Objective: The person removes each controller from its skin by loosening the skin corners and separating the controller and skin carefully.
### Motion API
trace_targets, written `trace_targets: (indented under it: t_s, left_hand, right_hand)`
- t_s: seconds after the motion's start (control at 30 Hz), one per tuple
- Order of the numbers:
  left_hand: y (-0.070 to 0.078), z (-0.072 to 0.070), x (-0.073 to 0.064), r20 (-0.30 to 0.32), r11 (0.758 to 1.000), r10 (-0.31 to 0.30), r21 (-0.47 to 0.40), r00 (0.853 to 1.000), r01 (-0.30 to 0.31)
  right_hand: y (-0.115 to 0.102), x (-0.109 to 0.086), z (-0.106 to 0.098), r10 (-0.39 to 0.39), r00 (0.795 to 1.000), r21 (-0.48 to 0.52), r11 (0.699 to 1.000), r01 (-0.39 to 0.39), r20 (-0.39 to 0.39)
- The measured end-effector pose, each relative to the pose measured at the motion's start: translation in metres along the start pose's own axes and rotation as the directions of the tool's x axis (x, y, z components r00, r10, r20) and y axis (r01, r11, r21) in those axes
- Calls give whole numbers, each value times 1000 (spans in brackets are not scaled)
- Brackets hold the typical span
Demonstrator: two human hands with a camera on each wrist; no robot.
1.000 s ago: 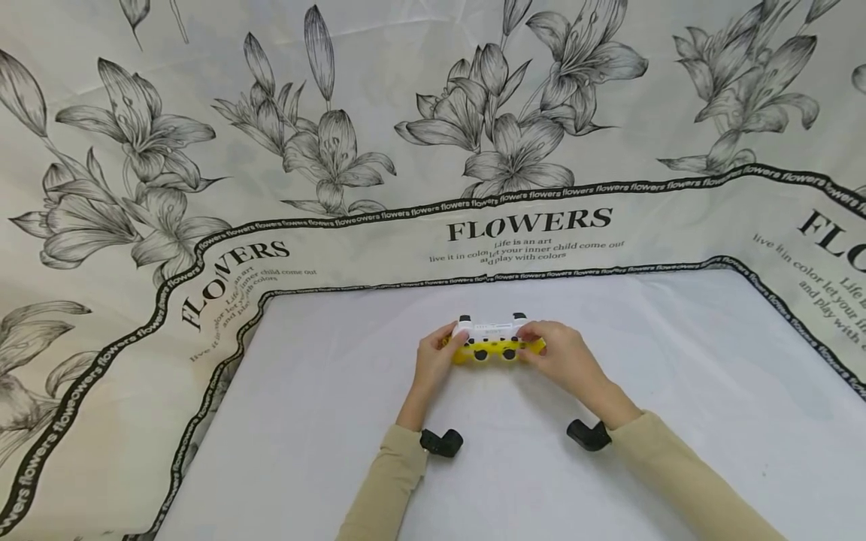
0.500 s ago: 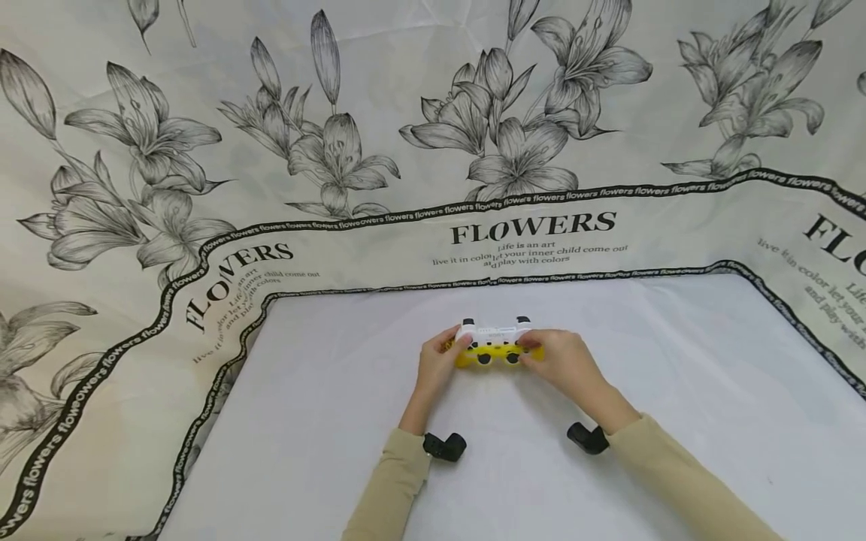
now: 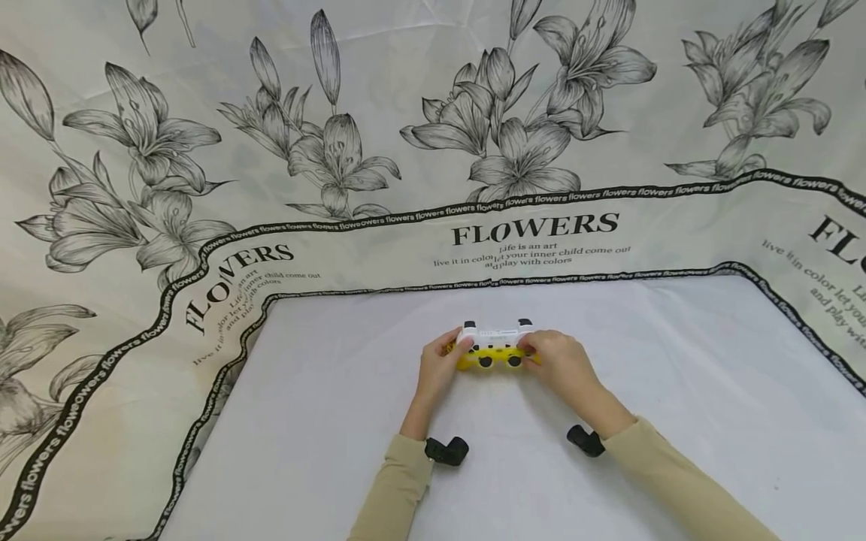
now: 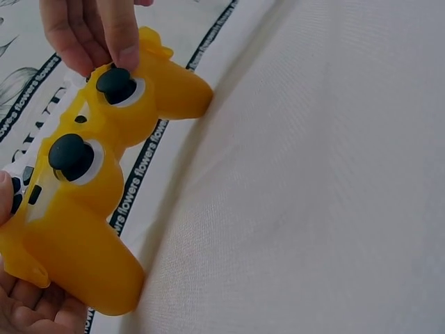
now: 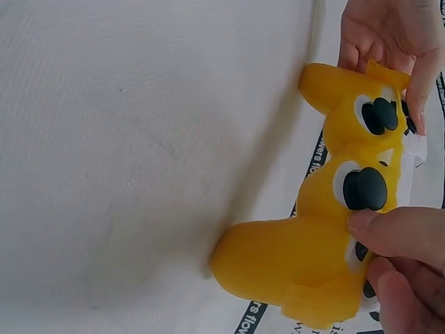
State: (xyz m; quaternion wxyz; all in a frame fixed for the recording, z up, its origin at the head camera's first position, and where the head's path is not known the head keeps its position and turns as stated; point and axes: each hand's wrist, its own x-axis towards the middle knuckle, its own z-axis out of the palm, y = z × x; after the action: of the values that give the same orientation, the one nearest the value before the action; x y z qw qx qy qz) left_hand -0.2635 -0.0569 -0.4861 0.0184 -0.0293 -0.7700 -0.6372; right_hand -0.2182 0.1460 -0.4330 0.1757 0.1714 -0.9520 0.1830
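Note:
A white game controller (image 3: 497, 340) with black thumbsticks is held over the white cloth, its handles pointing toward the person. A yellow silicone cover (image 4: 83, 236) wraps the handles and stick side; white body shows along the edge with the shoulder buttons. The left hand (image 3: 438, 368) grips the left end, thumb on top and fingers beneath. On the other end, the right hand (image 3: 567, 370) pinches the cover's edge beside the right thumbstick (image 5: 372, 188). A loose flap (image 5: 321, 305) of the cover sticks out near that hand. Both thumbsticks poke through the cover's holes.
A white cloth (image 3: 304, 421) covers the table. Behind it hangs a flower-printed fabric (image 3: 379, 98) with black lettered bands. Black wrist cameras (image 3: 448, 451) sit at both cuffs of the beige sleeves (image 3: 670, 466).
The right hand's fingers have shifted slightly inward along the cover's edge at the right end. The left hand keeps its grip, and the head view has shifted a little.

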Motion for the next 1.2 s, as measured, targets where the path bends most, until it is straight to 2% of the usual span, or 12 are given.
trace_targets:
  t_s: [0.27,0.43,0.7,0.9,1.2]
  left_hand:
    - [-2,0,-9,2,1000,-9,1,1000,9]
    - [-7,2,-15,1,1000,-7,-1,1000,7]
    - [-5,2,-9,6,1000,18,-1,1000,-18]
    - [-2,-1,-7,11,999,45,3,999,-45]
    - [1,-3,-3,12,998,52,34,999,-53]
  right_hand:
    - [-1,-7,4,-64,996,-27,998,62,-69]
    - [-1,-12,6,-144,985,-61,989,138,-95]
    - [1,-7,8,-245,965,-107,966,235,-92]
    - [2,-6,9,-275,955,-114,958,263,-106]
    - [-2,0,3,-287,958,-181,941,286,21]
